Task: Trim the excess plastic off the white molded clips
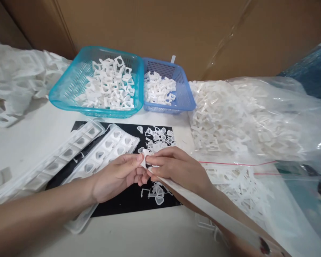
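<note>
Above the black mat (pixel 115 206), both my hands meet at a small white plastic piece (pixel 144 161). My left hand (pixel 120 173) pinches it between thumb and fingers, with its other fingers curled beneath. My right hand (pixel 180 169) comes in from the right, fingertips closed against the piece's edge. A long white strip (pixel 200 203) runs from under these fingers along the right forearm to the lower right, and I cannot tell what it is. My fingers partly cover the piece. Small translucent plastic bits (pixel 158 137) lie on the mat behind and below my hands.
Clear moulded trays (pixel 113 144) with white parts lie left. Behind stand a turquoise basket (pixel 61 96) and a blue basket (pixel 186 94) of white pieces. A full plastic bag (pixel 230 121) lies right, a zip bag (pixel 238 192) nearer. White parts (pixel 24 78) are heaped far left.
</note>
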`<state>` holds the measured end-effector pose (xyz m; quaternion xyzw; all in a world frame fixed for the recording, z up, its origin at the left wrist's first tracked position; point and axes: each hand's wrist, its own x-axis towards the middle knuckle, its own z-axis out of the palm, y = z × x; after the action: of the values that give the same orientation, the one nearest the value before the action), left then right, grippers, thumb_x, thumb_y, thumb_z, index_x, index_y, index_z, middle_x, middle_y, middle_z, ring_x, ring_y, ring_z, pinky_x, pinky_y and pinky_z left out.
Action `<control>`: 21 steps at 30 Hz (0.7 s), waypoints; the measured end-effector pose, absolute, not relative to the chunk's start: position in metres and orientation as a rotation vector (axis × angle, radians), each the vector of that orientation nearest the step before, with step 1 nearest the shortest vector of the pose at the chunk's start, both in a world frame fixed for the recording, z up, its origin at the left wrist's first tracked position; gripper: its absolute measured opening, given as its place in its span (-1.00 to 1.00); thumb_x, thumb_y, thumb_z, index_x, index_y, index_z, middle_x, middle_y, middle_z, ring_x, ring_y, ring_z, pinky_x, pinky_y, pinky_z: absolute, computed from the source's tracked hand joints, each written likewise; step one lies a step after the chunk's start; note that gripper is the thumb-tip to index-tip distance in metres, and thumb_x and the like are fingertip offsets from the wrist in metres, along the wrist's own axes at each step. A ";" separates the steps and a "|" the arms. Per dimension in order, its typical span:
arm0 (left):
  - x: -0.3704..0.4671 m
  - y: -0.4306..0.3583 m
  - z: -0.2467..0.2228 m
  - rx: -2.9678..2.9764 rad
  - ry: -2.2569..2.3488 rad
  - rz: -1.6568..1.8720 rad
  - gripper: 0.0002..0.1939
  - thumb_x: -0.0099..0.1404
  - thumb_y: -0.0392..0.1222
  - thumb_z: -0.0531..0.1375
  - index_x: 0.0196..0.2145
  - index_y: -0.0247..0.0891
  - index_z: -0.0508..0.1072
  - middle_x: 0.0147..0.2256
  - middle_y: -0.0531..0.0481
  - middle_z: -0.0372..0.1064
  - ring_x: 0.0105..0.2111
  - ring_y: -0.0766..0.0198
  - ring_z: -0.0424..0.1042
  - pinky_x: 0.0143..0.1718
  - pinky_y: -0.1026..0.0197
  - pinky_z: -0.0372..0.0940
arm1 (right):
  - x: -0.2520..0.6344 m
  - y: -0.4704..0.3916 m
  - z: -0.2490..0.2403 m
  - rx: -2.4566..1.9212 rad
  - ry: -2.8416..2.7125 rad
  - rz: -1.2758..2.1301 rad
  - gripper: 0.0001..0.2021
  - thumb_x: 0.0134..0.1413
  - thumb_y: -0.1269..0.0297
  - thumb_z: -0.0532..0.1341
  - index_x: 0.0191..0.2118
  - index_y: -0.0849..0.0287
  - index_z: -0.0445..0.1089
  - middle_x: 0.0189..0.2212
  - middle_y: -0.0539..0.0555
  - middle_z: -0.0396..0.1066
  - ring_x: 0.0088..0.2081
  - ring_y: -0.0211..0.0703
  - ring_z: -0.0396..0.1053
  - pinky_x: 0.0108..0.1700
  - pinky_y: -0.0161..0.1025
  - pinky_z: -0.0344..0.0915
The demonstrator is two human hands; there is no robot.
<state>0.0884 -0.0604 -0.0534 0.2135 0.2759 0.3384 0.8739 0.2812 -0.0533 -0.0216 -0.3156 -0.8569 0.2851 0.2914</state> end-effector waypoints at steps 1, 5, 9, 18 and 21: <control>0.088 -0.061 -0.053 0.444 0.578 0.707 -0.63 0.23 0.06 0.28 -0.45 -0.37 0.54 -0.52 0.01 0.45 -0.50 0.43 0.36 -0.40 0.40 0.25 | 0.282 -0.053 -0.021 -0.799 -2.327 0.687 -0.82 0.26 0.44 0.12 -0.18 0.08 0.45 -0.15 0.03 0.52 -0.07 -0.19 0.48 0.06 -0.16 0.45; 0.088 -0.061 -0.052 0.433 0.575 0.709 -0.65 0.22 0.04 0.30 -0.43 -0.36 0.54 -0.51 -0.01 0.48 -0.49 0.42 0.38 -0.39 0.40 0.26 | 0.280 -0.052 -0.018 -0.670 -2.402 0.483 -0.82 0.23 0.54 0.11 -0.24 0.17 0.41 -0.18 0.10 0.54 -0.06 -0.21 0.46 0.10 -0.17 0.40; 0.088 -0.060 -0.051 0.437 0.576 0.707 -0.62 0.21 0.06 0.29 -0.46 -0.37 0.53 -0.53 -0.02 0.48 -0.49 0.40 0.39 -0.40 0.39 0.25 | 0.271 -0.052 -0.021 -0.564 -2.366 0.070 -0.87 0.19 0.55 0.16 -0.35 0.21 0.36 -0.29 0.20 0.57 -0.14 -0.19 0.48 -0.05 -0.23 0.50; 0.091 -0.058 -0.049 0.413 0.589 0.735 -0.62 0.20 0.07 0.30 -0.43 -0.37 0.48 -0.51 0.02 0.41 -0.48 0.42 0.38 -0.39 0.40 0.29 | 0.271 -0.053 -0.027 -0.704 -2.179 0.371 -0.88 0.19 0.47 0.19 -0.26 0.08 0.40 -0.20 0.10 0.58 -0.11 -0.17 0.52 -0.13 -0.22 0.52; 0.089 -0.059 -0.047 0.508 0.629 0.784 -0.63 0.20 0.09 0.29 -0.36 -0.33 0.45 -0.47 0.07 0.38 -0.53 0.44 0.37 -0.47 0.39 0.32 | 0.280 -0.051 -0.010 -0.801 -2.039 0.737 -0.88 0.19 0.45 0.18 -0.21 0.08 0.40 -0.13 0.08 0.55 -0.12 -0.16 0.53 -0.12 -0.16 0.52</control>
<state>0.0886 -0.0591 -0.0469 0.2407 0.2979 0.3718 0.8456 0.2801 -0.0507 -0.0105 -0.3171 -0.8073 0.2918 0.4032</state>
